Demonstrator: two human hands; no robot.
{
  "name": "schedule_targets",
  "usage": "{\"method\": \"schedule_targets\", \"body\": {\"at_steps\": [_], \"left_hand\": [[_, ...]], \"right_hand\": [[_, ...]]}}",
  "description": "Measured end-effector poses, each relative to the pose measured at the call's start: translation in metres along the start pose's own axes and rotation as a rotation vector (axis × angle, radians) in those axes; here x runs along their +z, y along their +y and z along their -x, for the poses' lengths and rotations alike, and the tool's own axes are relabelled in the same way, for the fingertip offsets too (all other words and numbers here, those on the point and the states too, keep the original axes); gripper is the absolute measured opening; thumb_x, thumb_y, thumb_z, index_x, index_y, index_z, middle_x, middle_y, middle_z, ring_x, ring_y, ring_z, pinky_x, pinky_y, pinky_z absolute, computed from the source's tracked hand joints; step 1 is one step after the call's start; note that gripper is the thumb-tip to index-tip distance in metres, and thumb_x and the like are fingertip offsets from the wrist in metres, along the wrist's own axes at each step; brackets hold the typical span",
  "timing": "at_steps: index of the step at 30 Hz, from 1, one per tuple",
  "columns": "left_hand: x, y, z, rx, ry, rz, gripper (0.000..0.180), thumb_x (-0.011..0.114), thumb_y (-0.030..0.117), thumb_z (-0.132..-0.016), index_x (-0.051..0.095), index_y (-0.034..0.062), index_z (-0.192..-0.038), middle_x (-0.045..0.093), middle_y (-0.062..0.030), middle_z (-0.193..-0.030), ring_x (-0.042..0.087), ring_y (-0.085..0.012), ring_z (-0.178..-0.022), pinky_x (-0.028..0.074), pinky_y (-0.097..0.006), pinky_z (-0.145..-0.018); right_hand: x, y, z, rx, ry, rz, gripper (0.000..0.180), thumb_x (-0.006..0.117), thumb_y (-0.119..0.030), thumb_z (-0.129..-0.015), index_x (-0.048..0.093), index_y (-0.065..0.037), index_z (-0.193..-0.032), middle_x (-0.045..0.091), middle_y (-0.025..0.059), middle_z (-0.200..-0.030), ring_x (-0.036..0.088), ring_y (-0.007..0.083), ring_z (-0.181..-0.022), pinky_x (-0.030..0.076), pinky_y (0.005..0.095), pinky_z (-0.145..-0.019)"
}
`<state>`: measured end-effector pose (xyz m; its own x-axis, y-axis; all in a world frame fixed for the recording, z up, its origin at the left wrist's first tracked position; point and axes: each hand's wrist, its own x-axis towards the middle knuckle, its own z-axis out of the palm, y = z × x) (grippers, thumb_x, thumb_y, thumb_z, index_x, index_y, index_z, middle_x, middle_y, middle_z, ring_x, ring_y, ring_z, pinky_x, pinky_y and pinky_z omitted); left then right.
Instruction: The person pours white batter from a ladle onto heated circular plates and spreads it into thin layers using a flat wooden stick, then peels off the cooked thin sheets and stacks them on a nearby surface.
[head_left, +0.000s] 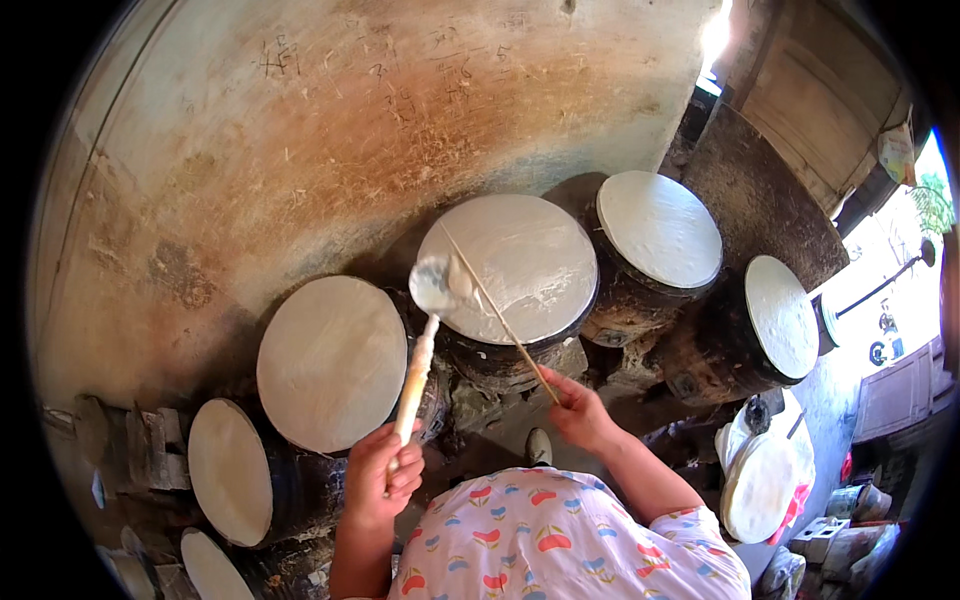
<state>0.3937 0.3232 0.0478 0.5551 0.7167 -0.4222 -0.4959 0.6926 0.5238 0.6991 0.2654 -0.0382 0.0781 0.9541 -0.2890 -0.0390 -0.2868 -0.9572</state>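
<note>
- Daylight: enters from my right through a bright opening (885, 225), overexposed, outdoor detail largely washed out.
- Glare: I note a second burnt-out patch at a gap (716, 40) beside the wall (420, 130).
- Wall: warm, moderately lit, shadowed low behind the dark drums (640, 308).
- Sheen: soft highlights on the central round white top (530, 270).
- Dimness: deep shade between drums.
- Blur: ladle (432, 285) bowl smeared in my feed.
- Distortion: fisheye bending toward the rim, black corners.
</note>
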Motion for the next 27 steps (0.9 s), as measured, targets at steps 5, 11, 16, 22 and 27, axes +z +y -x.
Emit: {"method": "schedule_targets", "body": {"at_steps": [5, 11, 16, 22, 27], "left_hand": [[0.001, -0.011, 0.018, 0.095, 0.065, -0.025, 0.032, 0.049, 0.014, -0.094, 0.052, -0.0062, -0.119, 0.048, -0.0024, -0.07, 0.038, -0.0053, -0.044, 0.031, -0.017, -0.035], [-0.005, -0.006, 0.004, -0.027, -0.172, 0.13, 0.034, 0.047, 0.011, -0.095, 0.05, -0.0049, -0.125, 0.044, -0.0015, -0.069, 0.035, -0.0042, -0.043, 0.029, -0.017, -0.036], [-0.006, 0.007, 0.01, 0.085, -0.272, 0.251, 0.043, 0.044, 0.01, -0.096, 0.036, -0.0125, -0.133, 0.044, -0.0035, -0.069, 0.036, -0.0062, -0.043, 0.028, -0.019, -0.033], [-0.004, 0.018, 0.022, 0.29, -0.439, 0.432, 0.051, 0.039, 0.009, -0.096, 0.023, -0.0143, -0.138, 0.044, -0.0094, -0.069, 0.038, -0.0071, -0.037, 0.028, -0.02, -0.029], [-0.012, 0.016, 0.071, 0.6, -0.414, 0.446, 0.056, 0.034, 0.013, -0.098, 0.01, -0.0106, -0.143, 0.044, -0.013, -0.077, 0.043, -0.0103, -0.042, 0.032, -0.023, -0.03]], "right_hand": [[0.0, -0.03, 0.002, -0.405, 0.238, 0.491, 0.066, 0.048, 0.008, -0.076, 0.046, -0.016, -0.138, 0.065, 0.016, -0.086, 0.054, 0.0138, -0.06, 0.046, 0.0271, -0.059], [-0.026, 0.028, -0.019, -0.216, 0.305, 0.664, 0.064, 0.046, 0.007, -0.078, 0.046, -0.016, -0.138, 0.067, 0.0137, -0.083, 0.062, 0.0128, -0.069, 0.048, 0.0294, -0.062], [-0.023, 0.026, 0.015, -0.078, 0.017, 0.932, 0.065, 0.049, 0.005, -0.076, 0.047, -0.018, -0.137, 0.064, 0.022, -0.081, 0.066, 0.0253, -0.067, 0.05, 0.0335, -0.063], [-0.072, 0.048, -0.021, -0.278, 0.288, 0.626, 0.06, 0.049, 0.002, -0.079, 0.048, -0.019, -0.135, 0.064, 0.0235, -0.084, 0.064, 0.0377, -0.071, 0.052, 0.0433, -0.063], [-0.06, 0.011, -0.01, 0.108, -0.07, 1.228, 0.06, 0.046, -0.004, -0.083, 0.041, -0.026, -0.139, 0.065, 0.0222, -0.102, 0.063, 0.0426, -0.08, 0.052, 0.0498, -0.069]]}}
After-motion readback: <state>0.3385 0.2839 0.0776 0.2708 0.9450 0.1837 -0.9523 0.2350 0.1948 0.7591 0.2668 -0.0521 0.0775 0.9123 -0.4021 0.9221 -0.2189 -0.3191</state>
